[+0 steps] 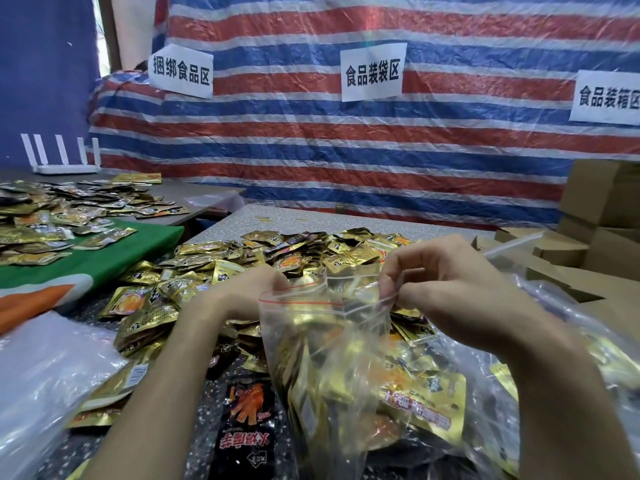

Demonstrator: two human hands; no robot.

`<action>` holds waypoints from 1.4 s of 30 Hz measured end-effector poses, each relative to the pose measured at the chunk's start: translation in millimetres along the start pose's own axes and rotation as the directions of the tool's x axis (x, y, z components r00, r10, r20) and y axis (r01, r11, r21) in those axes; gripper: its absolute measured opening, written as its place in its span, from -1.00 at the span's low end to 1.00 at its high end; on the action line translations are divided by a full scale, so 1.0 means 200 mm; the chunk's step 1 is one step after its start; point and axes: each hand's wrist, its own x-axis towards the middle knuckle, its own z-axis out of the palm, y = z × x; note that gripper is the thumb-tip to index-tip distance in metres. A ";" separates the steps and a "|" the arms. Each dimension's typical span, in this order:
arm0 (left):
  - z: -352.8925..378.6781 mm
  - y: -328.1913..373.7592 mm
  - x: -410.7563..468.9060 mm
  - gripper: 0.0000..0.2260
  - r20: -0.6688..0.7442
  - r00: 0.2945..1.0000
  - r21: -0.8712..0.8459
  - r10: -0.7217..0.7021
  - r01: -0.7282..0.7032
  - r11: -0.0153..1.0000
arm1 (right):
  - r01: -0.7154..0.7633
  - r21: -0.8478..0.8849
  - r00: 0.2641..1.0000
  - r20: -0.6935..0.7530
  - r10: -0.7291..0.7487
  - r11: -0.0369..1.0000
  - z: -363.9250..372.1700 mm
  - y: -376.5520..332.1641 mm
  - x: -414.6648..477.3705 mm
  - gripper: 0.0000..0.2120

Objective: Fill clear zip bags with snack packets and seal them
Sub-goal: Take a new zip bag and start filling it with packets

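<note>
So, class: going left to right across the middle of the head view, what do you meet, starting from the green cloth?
First the green cloth → left hand → clear zip bag → right hand → cardboard boxes.

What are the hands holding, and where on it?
A filled clear zip bag: left hand and right hand pinch its red-lined top edge at opposite ends.

Left grip [249, 292] and right grip [450, 275] curled, each pinching zip bag [329, 358] mouth.
</note>
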 end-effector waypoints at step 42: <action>-0.26 0.19 -0.48 -0.47 -0.043 0.913 0.082 0.406 -0.402 0.912 | 0.082 0.104 0.995 0.049 -0.088 0.991 0.06 -0.09 -0.01 -0.68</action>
